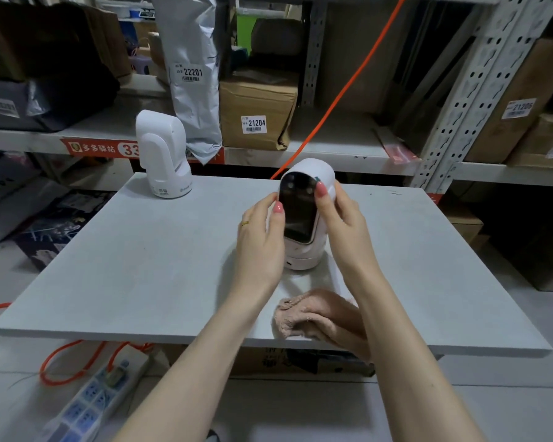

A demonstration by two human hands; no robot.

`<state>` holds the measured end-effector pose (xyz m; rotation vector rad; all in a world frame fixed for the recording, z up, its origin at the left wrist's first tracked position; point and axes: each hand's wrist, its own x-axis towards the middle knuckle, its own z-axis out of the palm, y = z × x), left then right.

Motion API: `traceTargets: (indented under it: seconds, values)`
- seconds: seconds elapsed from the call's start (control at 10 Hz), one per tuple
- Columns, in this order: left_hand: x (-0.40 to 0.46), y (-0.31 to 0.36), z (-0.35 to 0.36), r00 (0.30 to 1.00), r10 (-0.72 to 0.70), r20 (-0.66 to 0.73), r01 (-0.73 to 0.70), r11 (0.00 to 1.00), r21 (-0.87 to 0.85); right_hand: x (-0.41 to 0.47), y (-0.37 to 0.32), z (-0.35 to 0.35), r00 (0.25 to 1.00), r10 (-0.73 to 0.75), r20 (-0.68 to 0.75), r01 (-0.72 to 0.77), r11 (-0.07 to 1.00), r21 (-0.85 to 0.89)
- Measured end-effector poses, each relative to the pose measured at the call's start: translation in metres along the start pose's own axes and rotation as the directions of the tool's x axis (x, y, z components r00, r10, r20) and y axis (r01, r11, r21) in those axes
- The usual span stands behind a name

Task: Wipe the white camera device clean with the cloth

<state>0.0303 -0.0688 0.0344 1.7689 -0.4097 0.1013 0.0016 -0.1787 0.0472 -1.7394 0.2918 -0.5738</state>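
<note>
Grey table (141, 266), both hands, left hand (262, 237), right hand (342, 224), grasping white camera device (304, 212), cloth (316, 314) lying loose

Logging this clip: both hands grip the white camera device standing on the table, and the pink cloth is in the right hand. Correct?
Not quite. The head view shows the pink cloth lying on the table, unheld. Left hand and right hand both grip the white camera device.

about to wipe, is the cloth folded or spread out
Neither: the cloth lies bunched in a loose heap at the table's near edge; hands are off it.
</note>
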Motion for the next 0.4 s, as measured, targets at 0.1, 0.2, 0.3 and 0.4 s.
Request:
traceTargets:
  seconds: [0.1, 0.2, 0.3, 0.4]
  values:
    - [-0.0113, 0.001, 0.0106, 0.999, 0.016, 0.051, -0.016, 1.0, 0.002, 0.0044, 0.001, -0.0033, 0.999, 0.015, -0.043, -0.015, 1.0, 0.01]
    - [-0.0162, 0.0007, 0.0178, 0.999, 0.035, 0.039, -0.037, 0.998, 0.053, 0.0053, 0.0, -0.0056, 0.995, 0.033, -0.089, -0.032, 0.999, 0.013]
    - [-0.019, 0.0027, 0.0169, 0.999, 0.03, 0.042, -0.033, 0.996, 0.078, 0.0033, -0.0017, -0.0048, 0.995, 0.041, -0.088, -0.043, 0.999, -0.021]
    - [-0.0173, 0.0013, 0.0124, 0.999, 0.018, 0.044, -0.021, 0.998, 0.064, 0.0026, -0.0017, -0.006, 0.995, 0.06, -0.078, -0.063, 0.997, -0.037]
